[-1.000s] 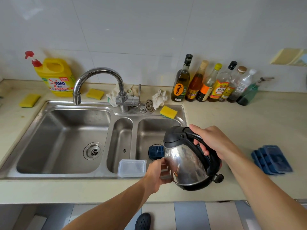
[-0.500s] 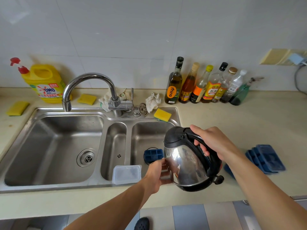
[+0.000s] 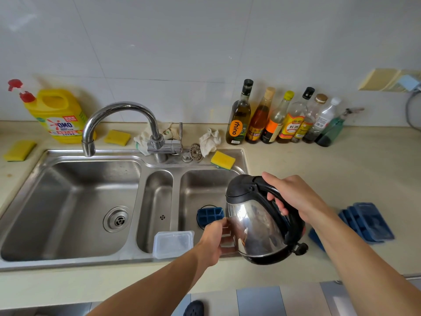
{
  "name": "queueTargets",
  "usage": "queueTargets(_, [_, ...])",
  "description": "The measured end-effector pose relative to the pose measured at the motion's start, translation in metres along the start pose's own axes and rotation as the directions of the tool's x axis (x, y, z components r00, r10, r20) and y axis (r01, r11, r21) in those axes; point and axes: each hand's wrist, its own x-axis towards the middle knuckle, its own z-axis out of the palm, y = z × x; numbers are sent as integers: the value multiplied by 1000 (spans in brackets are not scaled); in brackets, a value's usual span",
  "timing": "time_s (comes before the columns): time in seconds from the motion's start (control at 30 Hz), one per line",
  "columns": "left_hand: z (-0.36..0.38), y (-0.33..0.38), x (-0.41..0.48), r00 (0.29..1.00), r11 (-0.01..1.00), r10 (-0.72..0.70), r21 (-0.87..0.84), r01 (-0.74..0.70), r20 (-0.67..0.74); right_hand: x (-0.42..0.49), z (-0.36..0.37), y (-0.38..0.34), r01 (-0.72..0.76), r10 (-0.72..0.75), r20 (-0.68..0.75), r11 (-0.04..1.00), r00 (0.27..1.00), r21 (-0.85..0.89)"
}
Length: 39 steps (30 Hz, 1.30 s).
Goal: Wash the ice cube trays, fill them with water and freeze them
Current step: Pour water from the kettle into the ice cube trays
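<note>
A steel kettle (image 3: 255, 226) with a black lid and handle is tilted above the right sink basin's front corner. My right hand (image 3: 296, 197) grips its black handle. My left hand (image 3: 213, 242) rests against the kettle's shiny side near the spout. Below the spout, a blue ice cube tray (image 3: 209, 215) lies in the right basin, partly hidden by the kettle. More blue trays (image 3: 369, 222) are stacked on the counter to the right; another blue piece (image 3: 315, 238) shows under my right forearm.
A clear plastic lid (image 3: 173, 244) lies on the sink's front rim (image 3: 68, 264). The faucet (image 3: 123, 110) points over the large left basin. Yellow detergent jug (image 3: 57, 115), yellow sponges (image 3: 222, 159), rags and a row of bottles (image 3: 273, 119) line the back of the counter.
The view has shifted a little to the right. Both hands and the tilted kettle stay in the same pose over the right basin.
</note>
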Motion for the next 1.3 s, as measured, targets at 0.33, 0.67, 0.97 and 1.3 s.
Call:
queueTargets(0.33, [-4,0,6,1000,1000,-1,2,1,19,4,2,-3,-10,10,6,1000,1000,-2])
queueTargets(0.67, [-3,1,7,1000,1000,-7,-9,7,16,3,2,-2,-21,21,-5,1000,1000,15])
queueTargets(0.97, [-5,2,5,1000,1000,-9,11,9,14,-1,4,-1,-21,21,-7,999,1000,28])
queueTargets(1.3, [-8,5,3,1000,999,-7,37,6,21,-2,6,0,-27,28,-18,998,999,49])
